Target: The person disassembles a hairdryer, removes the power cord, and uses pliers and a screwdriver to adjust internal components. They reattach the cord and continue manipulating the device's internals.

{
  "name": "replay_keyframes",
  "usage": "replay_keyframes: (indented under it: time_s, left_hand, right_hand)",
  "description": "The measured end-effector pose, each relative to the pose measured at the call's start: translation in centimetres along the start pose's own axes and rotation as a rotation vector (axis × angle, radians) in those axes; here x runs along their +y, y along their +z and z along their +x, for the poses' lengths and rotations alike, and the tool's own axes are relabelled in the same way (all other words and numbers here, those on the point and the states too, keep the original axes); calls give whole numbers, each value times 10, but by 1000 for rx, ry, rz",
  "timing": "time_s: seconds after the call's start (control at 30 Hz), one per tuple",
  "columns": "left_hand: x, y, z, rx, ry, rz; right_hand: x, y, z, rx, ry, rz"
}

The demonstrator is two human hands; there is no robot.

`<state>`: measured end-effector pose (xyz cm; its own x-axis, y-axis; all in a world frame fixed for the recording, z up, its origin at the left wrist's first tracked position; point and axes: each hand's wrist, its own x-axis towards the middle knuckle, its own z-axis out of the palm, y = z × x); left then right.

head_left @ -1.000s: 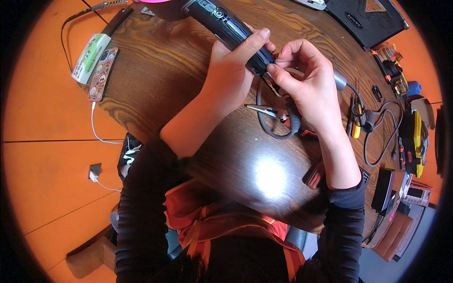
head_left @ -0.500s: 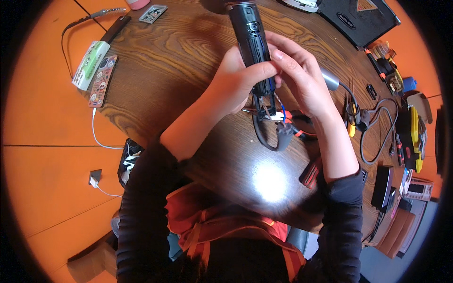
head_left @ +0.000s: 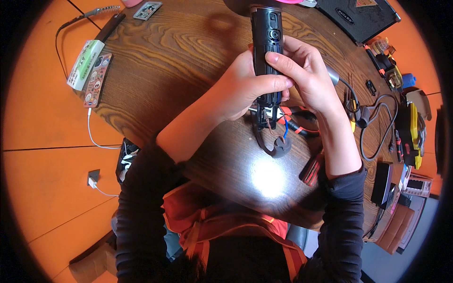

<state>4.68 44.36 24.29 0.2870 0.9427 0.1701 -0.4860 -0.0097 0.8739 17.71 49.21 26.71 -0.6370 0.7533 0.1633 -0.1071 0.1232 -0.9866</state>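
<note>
Both my hands close round the black handle of a hair dryer, held upright above the table. Its dark head and a pink rim reach the top edge of the view. My left hand wraps the handle from the left, its thumb lying across the front. From the right, my right hand grips it, thumb pressed on the casing. Bare wires, one of them blue, stick out of the open lower end. A dark curved cable piece hangs there. Pliers with red and black handles lie behind, partly hidden.
Right of my hands are a grey cylinder, a looped grey cord and a red-handled tool. A phone lies beside a green-and-white box at left, near a soldering iron. A black case stands far right.
The hair dryer has shifted right and slightly down, and stands more upright. My right thumb has moved left onto the front of the handle. The hanging cable piece has swung down.
</note>
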Motion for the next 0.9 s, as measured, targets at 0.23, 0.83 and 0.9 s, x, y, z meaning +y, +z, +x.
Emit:
replay_keyframes:
  time_s: [0.23,0.83,0.9]
  left_hand:
    - [7,3,-3,-82,-73,-93]
    - [8,9,0,1,-4,-71]
    - [8,8,0,-5,-7,-51]
  right_hand:
    - [-5,-4,1,-23,110,221]
    - [-14,0,-5,-4,-111,-85]
    - [-13,0,-5,5,-108,-93]
